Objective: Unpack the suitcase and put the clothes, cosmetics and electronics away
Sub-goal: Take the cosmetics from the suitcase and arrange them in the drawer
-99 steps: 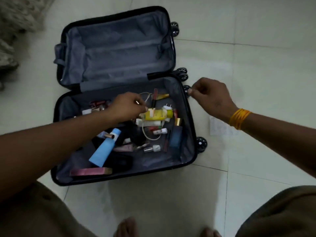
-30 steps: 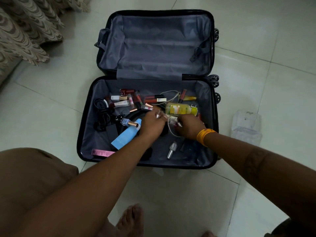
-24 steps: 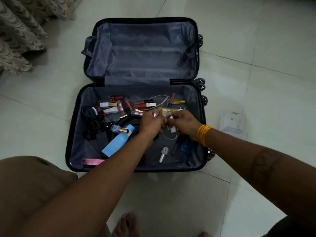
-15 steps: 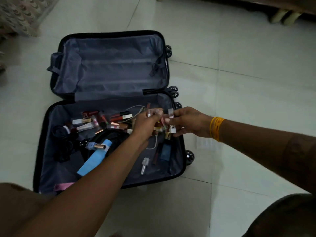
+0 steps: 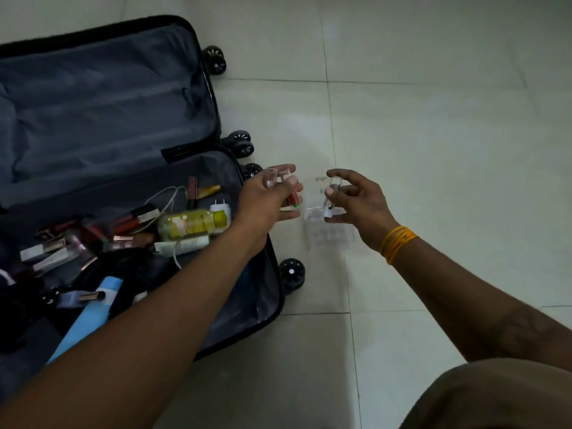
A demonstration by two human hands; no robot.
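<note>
Both hands — left hand [image 5: 268, 198]; right hand [image 5: 359, 205] — hold small bottles over floor.

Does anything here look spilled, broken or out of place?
Nothing looks spilled or broken. The cosmetics lie in a loose jumble in the suitcase, with a white charger cable draped over the yellow bottle. The clear organizer sits on the floor beside it, apparently on purpose.

Your one head camera looks steeply down from above and close behind your hands [image 5: 312, 199]. The open suitcase [image 5: 123, 144] lies left of them, tiled floor [image 5: 448, 119] right.
</note>
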